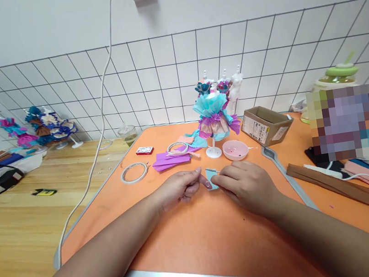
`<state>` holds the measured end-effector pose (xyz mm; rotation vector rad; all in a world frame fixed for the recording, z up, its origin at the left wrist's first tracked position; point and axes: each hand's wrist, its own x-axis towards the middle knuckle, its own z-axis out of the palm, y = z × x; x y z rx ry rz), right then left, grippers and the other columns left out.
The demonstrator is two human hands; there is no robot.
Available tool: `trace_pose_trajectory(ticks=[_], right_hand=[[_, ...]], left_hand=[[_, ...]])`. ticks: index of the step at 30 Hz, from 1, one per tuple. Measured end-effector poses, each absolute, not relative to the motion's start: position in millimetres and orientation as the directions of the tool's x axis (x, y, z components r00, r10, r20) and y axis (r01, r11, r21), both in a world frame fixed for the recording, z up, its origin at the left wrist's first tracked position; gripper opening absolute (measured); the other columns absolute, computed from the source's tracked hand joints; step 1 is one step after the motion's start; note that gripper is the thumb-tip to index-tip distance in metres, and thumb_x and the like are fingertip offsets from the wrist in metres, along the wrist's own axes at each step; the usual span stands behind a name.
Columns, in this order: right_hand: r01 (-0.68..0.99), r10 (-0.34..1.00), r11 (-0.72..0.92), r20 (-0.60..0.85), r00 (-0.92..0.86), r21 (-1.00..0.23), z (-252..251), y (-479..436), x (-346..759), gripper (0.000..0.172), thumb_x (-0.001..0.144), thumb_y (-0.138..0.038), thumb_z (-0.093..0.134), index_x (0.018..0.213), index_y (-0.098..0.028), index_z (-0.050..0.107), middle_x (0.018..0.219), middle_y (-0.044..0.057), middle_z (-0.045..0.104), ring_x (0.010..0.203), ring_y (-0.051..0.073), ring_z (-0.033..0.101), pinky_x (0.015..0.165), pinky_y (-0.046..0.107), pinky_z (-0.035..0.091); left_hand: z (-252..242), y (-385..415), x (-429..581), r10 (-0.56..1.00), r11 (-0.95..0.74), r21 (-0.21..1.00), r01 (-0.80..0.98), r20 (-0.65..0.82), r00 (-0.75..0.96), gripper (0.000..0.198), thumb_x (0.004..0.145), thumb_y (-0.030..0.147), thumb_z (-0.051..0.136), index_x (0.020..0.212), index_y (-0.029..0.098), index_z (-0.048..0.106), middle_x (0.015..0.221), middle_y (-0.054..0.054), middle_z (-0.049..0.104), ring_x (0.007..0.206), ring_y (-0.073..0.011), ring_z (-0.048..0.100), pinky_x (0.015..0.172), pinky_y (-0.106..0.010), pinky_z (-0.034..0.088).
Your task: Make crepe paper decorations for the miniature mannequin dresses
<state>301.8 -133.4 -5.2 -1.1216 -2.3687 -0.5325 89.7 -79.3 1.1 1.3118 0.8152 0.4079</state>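
Both my hands meet over the middle of the orange table (198,233). My left hand (181,187) and my right hand (243,185) each pinch a small light blue piece of paper (211,177) between their fingertips. A thin pin or needle seems to stick out at the paper's top edge near my right fingers. Just behind the hands stands a small mannequin on a white stand wearing a paper dress (214,118) in blue, purple and tan.
Purple paper sheets (170,159), two tape rolls (134,172), a red small box (144,150) and a pink bowl (235,150) lie behind my hands. A cardboard box (265,125) sits at right, brown paper strips (337,185) beyond a seam. A white cable (94,161) hangs at left.
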Motion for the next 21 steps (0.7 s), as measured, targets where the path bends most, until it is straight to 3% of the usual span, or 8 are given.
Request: trace_pose_trajectory(ticks=[2, 4, 8, 10, 13, 17, 19, 21], right_hand=[[0.789, 0.604, 0.591, 0.558, -0.569, 0.166, -5.4, -133.2, 302.1, 0.029, 0.093, -0.014, 0.044, 0.091, -0.025, 0.070, 0.075, 0.003, 0.066, 0.065, 0.016, 0.046, 0.061, 0.033, 0.025], [0.784, 0.600, 0.597, 0.555, -0.576, 0.169, -5.3, -133.0, 302.1, 0.028, 0.093, -0.014, 0.044, 0.092, -0.026, 0.069, 0.075, 0.003, 0.066, 0.065, 0.016, 0.045, 0.060, 0.033, 0.025], [0.805, 0.634, 0.581, 0.555, -0.539, 0.119, -5.1, -132.6, 301.5, 0.026, 0.092, -0.016, 0.045, 0.091, -0.024, 0.069, 0.075, 0.004, 0.066, 0.066, 0.016, 0.047, 0.060, 0.032, 0.026], [0.820, 0.666, 0.568, 0.548, -0.506, 0.067, -5.7, -132.3, 300.7, 0.023, 0.090, -0.015, 0.046, 0.090, -0.023, 0.067, 0.075, 0.003, 0.065, 0.066, 0.016, 0.048, 0.059, 0.031, 0.026], [0.847, 0.755, 0.531, 0.474, -0.453, -0.037, -7.6, -132.9, 298.0, 0.018, 0.089, -0.014, 0.045, 0.090, -0.022, 0.061, 0.077, 0.002, 0.063, 0.067, 0.016, 0.051, 0.054, 0.030, 0.023], [0.876, 0.845, 0.468, 0.351, -0.403, -0.120, -9.7, -134.6, 292.4, 0.016, 0.093, -0.017, 0.038, 0.084, -0.021, 0.051, 0.072, 0.001, 0.060, 0.059, 0.015, 0.049, 0.049, 0.028, 0.019], [0.891, 0.874, 0.432, 0.309, -0.375, -0.143, -9.7, -134.6, 289.9, 0.018, 0.095, -0.019, 0.035, 0.082, -0.021, 0.048, 0.069, 0.001, 0.058, 0.056, 0.015, 0.048, 0.049, 0.028, 0.019], [0.896, 0.902, 0.395, 0.270, -0.336, -0.205, -8.8, -133.6, 288.3, 0.022, 0.096, -0.023, 0.034, 0.080, -0.021, 0.048, 0.066, 0.001, 0.057, 0.055, 0.015, 0.048, 0.049, 0.027, 0.020]], left_hand=[[3.2, -80.6, 89.2, 0.656, 0.256, 0.951, 0.173, -0.303, 0.692, 0.055, 0.084, 0.065, 0.046, 0.085, 0.014, 0.067, 0.053, 0.008, 0.019, 0.049, -0.0088, 0.010, 0.043, -0.023, 0.011], [3.9, -82.1, 89.9, 0.652, 0.213, 0.960, 0.184, -0.279, 0.705, 0.048, 0.083, 0.061, 0.052, 0.086, 0.015, 0.066, 0.055, 0.007, 0.022, 0.050, -0.0086, 0.014, 0.044, -0.022, 0.014], [-0.3, -81.2, 91.8, 0.712, 0.004, 0.952, 0.305, -0.217, 0.668, 0.038, 0.074, 0.052, 0.067, 0.084, 0.016, 0.063, 0.061, 0.006, 0.041, 0.053, -0.0071, 0.027, 0.048, -0.020, 0.022], [-3.1, -79.6, 91.9, 0.753, -0.132, 0.914, 0.385, -0.160, 0.638, 0.035, 0.074, 0.049, 0.067, 0.083, 0.016, 0.065, 0.058, 0.006, 0.042, 0.051, -0.0068, 0.027, 0.048, -0.020, 0.020], [-3.8, -79.6, 91.0, 0.805, -0.366, 0.781, 0.507, -0.008, 0.594, 0.029, 0.079, 0.044, 0.063, 0.087, 0.018, 0.071, 0.053, 0.005, 0.042, 0.049, -0.0078, 0.031, 0.048, -0.022, 0.022], [1.3, -85.5, 90.0, 0.736, -0.648, 0.489, 0.584, 0.204, 0.645, 0.023, 0.087, 0.036, 0.056, 0.090, 0.023, 0.074, 0.072, -0.001, 0.066, 0.067, -0.0140, 0.055, 0.059, -0.024, 0.033], [2.7, -89.2, 90.4, 0.674, -0.729, 0.369, 0.576, 0.240, 0.699, 0.024, 0.088, 0.034, 0.053, 0.091, 0.024, 0.074, 0.074, -0.003, 0.068, 0.071, -0.0160, 0.059, 0.062, -0.026, 0.034], [2.0, -91.8, 91.5, 0.639, -0.761, 0.337, 0.554, 0.243, 0.730, 0.023, 0.088, 0.033, 0.053, 0.090, 0.023, 0.073, 0.074, -0.002, 0.069, 0.071, -0.0162, 0.060, 0.063, -0.026, 0.035]])
